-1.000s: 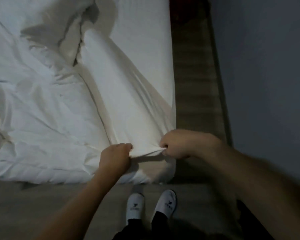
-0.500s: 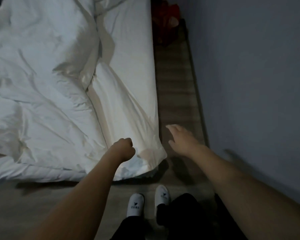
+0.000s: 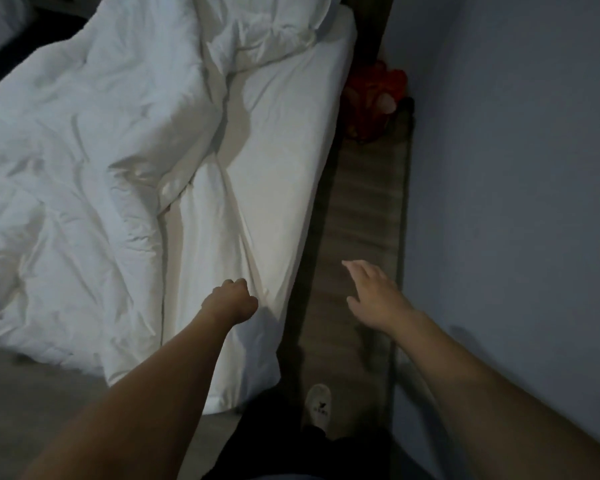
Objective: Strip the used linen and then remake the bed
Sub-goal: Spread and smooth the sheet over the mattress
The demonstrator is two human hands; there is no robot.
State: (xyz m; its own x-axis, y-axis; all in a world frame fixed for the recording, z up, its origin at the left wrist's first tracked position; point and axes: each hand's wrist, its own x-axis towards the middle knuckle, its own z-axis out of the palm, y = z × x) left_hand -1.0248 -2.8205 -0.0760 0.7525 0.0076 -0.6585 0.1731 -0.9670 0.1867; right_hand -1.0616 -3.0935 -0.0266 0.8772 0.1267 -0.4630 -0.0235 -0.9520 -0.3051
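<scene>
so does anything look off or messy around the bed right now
Yes: the white duvet lies crumpled in a heap across the bed, and a red heap, too blurred to identify, sits on the floor by the wall.

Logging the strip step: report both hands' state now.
Left hand: gripping the white cotton bed sheet.
Right hand: open, holding nothing.

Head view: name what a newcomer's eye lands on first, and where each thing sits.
The crumpled white duvet fills the left half, heaped on the bed with a corner hanging toward the floor. At bottom centre the left hand grips the loosened white sheet near the mattress corner, while the right hand hangs open over the wooden floor strip. A red bundle lies by the wall, top right.
</scene>
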